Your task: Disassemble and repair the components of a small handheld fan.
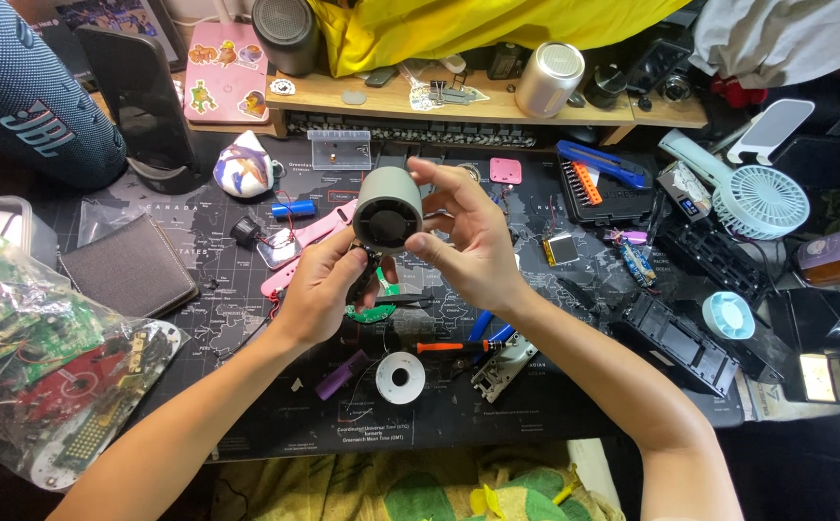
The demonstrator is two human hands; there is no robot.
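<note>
Both hands lift a grey cylinder (pixel 388 207) above the mat (pixel 198 318), its dark open end toward the camera. The right hand (pixel 468 246) grasps it at 3 o'clock; the left hand (pixel 321 289) pinches a green board (pixel 373 299) hanging at 6 o'clock, so the inside stays visible.

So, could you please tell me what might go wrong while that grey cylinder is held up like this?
The grey cylinder is held above the mat only by fingertips of the right hand, so it could slip. The left hand holds small parts beneath it; the green circuit board seems to dangle and might strain its wires. The solder spool lies right below.
</note>
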